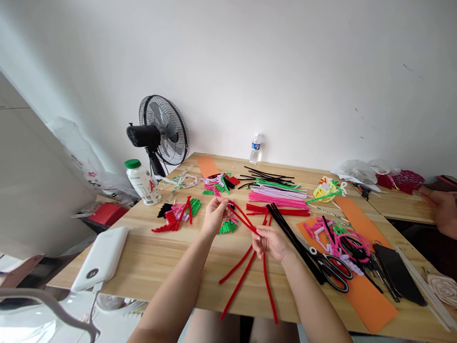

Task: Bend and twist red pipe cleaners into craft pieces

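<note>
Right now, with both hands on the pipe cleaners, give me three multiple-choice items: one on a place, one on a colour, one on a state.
1. Where do the scissors lie?
A. beside the fan
B. on the orange paper, right of the hands
C. on the power bank

2. What colour are the pipe cleaners in the hands?
A. red
B. green
C. black

3. How does the white bottle stand?
A. on its side
B. upright, uncapped
C. upright, green cap on

Answers: 1 B, the scissors rest on the orange sheet. 2 A, the left hand and right hand grip red strands. 3 C, the cap sits on top.
</note>
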`<state>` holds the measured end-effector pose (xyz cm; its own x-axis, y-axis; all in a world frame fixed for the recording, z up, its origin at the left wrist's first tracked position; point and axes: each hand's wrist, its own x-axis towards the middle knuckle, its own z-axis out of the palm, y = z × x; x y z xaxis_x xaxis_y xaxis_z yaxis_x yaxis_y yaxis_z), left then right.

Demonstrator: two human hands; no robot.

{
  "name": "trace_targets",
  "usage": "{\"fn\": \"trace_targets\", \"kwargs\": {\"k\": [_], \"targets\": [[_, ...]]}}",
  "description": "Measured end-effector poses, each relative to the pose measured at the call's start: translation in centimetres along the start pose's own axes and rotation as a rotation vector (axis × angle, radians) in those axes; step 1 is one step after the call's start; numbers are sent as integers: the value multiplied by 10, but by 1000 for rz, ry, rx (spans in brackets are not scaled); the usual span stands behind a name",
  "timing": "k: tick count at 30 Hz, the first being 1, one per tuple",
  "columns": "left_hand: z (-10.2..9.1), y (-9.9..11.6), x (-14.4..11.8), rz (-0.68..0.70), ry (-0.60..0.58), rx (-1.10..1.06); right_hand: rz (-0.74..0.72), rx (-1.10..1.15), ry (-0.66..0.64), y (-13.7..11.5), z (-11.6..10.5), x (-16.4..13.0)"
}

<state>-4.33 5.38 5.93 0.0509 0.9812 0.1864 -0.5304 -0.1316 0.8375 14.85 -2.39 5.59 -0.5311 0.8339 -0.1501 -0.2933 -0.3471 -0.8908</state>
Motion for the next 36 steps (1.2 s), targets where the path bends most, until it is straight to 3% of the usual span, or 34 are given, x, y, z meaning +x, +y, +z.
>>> {"fn": "trace_targets", "kwargs": {"k": [8,13,20,30,36], "targets": [[8,-5,-2,-150,14,-247,3,-310,349,8,-9,7],[15,-15,-3,-277,76,-479,-18,-310,396,-2,-13,3],[22,-11,-12,-207,-56,-266,-129,-139,474,-13,-27,-3],[20,-6,-18,-126,-122,-134,-68,-110,451,-9,-33,-1],[26,-7,-25,-114,-222,-67,-26,-116,490,-12,-37,-2]]}}
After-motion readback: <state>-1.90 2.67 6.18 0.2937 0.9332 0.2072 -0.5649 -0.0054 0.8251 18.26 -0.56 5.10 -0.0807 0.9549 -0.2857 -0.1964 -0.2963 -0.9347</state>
